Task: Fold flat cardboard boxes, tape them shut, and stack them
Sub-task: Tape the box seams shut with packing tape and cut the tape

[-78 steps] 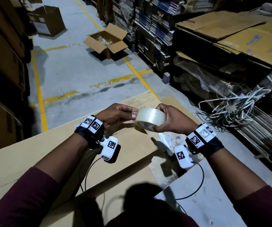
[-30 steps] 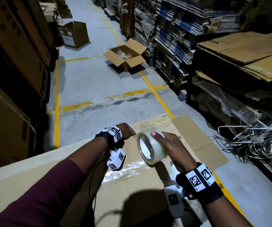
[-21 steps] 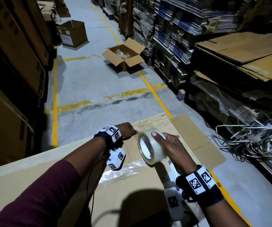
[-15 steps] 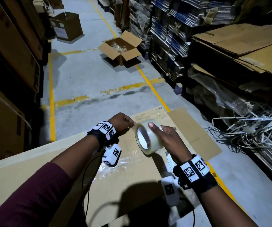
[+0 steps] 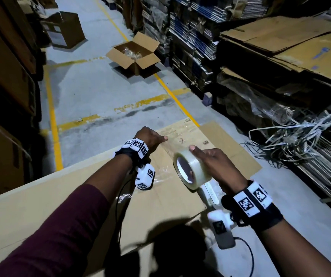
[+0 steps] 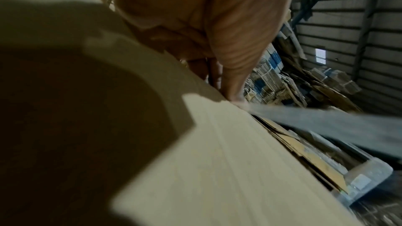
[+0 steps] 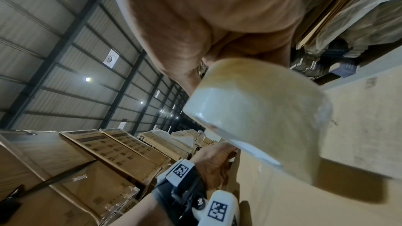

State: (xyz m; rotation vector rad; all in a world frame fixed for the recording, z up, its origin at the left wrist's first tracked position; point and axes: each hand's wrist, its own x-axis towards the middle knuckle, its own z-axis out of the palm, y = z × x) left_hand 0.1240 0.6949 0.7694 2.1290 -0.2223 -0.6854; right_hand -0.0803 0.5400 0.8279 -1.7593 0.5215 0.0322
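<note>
over cardboard box (image 5: 160, 198), right hand (image 5: 216, 166) gripping upright tape roll (image 5: 190, 169)

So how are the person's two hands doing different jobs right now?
The right hand grips the tape roll, with fingers through its core, and holds it up above the cardboard box. The left hand holds no roll; it presses the free tape end down at the box's far edge. The left hand sits farther from the person than the right. Both wear wrist bands with black-and-white markers, and the stretched tape joins them.
</note>
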